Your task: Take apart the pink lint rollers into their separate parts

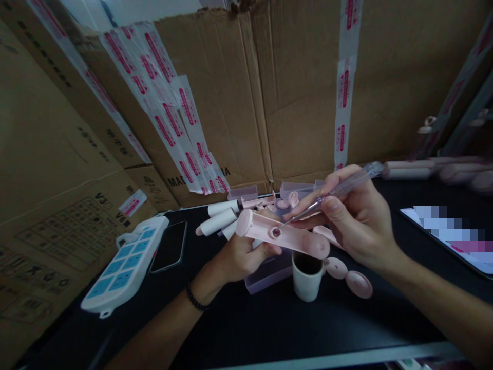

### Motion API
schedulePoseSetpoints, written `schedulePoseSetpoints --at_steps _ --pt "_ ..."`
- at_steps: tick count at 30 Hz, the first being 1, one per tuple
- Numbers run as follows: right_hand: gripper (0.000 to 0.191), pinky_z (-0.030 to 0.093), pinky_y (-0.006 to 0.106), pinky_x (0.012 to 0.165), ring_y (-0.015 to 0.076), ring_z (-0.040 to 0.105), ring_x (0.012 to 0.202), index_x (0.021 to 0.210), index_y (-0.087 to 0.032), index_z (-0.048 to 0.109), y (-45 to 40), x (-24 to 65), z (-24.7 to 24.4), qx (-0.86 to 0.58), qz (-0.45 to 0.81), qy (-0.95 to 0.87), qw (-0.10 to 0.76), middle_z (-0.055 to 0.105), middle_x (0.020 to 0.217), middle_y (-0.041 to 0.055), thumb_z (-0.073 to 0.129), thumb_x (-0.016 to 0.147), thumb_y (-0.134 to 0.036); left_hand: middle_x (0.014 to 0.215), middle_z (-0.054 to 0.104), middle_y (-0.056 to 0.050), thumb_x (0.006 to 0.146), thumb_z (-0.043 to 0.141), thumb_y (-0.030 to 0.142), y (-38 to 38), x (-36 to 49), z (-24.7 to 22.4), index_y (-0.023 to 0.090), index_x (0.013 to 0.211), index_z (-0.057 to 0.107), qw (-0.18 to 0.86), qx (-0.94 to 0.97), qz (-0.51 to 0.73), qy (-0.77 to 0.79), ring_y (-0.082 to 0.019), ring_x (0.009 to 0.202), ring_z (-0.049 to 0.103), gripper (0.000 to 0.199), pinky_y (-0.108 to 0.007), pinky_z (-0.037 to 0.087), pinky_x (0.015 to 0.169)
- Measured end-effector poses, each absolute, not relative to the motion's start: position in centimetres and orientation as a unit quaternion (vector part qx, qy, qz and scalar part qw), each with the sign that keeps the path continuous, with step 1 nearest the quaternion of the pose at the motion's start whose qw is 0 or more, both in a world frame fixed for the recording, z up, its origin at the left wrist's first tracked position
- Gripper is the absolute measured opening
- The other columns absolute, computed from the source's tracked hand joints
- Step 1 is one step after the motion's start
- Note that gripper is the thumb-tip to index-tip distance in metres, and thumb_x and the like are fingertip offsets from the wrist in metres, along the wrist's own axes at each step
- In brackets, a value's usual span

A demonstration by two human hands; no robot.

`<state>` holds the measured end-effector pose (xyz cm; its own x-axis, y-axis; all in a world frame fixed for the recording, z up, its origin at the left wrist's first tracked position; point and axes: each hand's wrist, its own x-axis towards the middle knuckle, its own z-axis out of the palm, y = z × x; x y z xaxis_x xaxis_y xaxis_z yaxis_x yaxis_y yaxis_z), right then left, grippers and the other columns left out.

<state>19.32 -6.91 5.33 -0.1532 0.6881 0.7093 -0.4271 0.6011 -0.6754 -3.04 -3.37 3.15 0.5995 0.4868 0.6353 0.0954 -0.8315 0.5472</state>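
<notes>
In my left hand (246, 259) is a long pink plastic housing (295, 239), tilted with its hollow side up. My thumb presses its lower edge; the fingers behind it are mostly hidden. A small round socket (275, 233) sits in its middle. My right hand (360, 226) grips a slim screwdriver (348, 185) with a clear handle, and its metal tip points down close to the socket. I cannot tell whether the tip touches. Just below the housing's right end stands a small white cup (307, 282) with a dark inside. Two pink discs (359, 284) lie to its right.
White cylinders (219, 222) and pink parts lie behind my hands, with a purple tray (267, 277) below. A power strip (125, 264) and a dark phone (169, 246) lie left. Another phone (450, 239) is right. Cardboard boxes (304, 92) wall the back and left.
</notes>
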Motion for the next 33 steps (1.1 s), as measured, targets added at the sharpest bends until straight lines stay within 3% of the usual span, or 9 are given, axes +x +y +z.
schedulePoseSetpoints --at_steps 9,17,26,33 --pt "0.013 0.069 0.029 0.068 0.0197 0.08 0.089 0.11 -0.029 0.05 -6.9 19.32 5.4 -0.111 0.438 -0.617 0.644 0.077 0.092 0.0011 0.061 0.103 -0.028 0.104 0.064 -0.008 0.1 0.055 0.054 -3.73 -3.13 3.5 0.019 0.11 0.064 0.225 0.869 0.405 0.174 -0.024 0.101 0.063 0.037 -0.04 0.052 0.093" --pt "0.013 0.07 0.036 0.072 0.0234 0.079 0.094 0.11 -0.029 0.051 -6.94 19.49 5.34 -0.122 0.439 -0.621 0.637 0.078 0.096 0.0031 0.061 0.102 -0.031 0.105 0.064 -0.008 0.102 0.055 0.043 -3.55 -3.1 3.39 0.02 0.103 0.065 0.214 0.876 0.405 0.148 -0.024 0.1 0.062 0.025 -0.039 0.05 0.093" --pt "0.012 0.069 0.031 0.066 0.0219 0.08 0.09 0.111 -0.03 0.05 -7.33 19.31 5.38 -0.119 0.435 -0.605 0.656 0.078 0.093 0.0026 0.059 0.103 -0.03 0.101 0.065 -0.008 0.101 0.058 0.043 -4.06 -2.95 3.9 0.02 0.088 0.064 0.216 0.869 0.415 0.162 -0.024 0.1 0.063 0.027 -0.04 0.052 0.093" --pt "0.011 0.07 0.033 0.07 0.0217 0.08 0.093 0.11 -0.029 0.052 -7.38 19.09 5.17 -0.095 0.401 -0.62 0.668 0.079 0.099 0.0028 0.058 0.103 -0.023 0.1 0.064 -0.005 0.1 0.06 0.037 -3.86 -3.03 3.5 0.02 0.094 0.063 0.212 0.87 0.423 0.14 -0.02 0.092 0.062 0.018 -0.034 0.052 0.087"
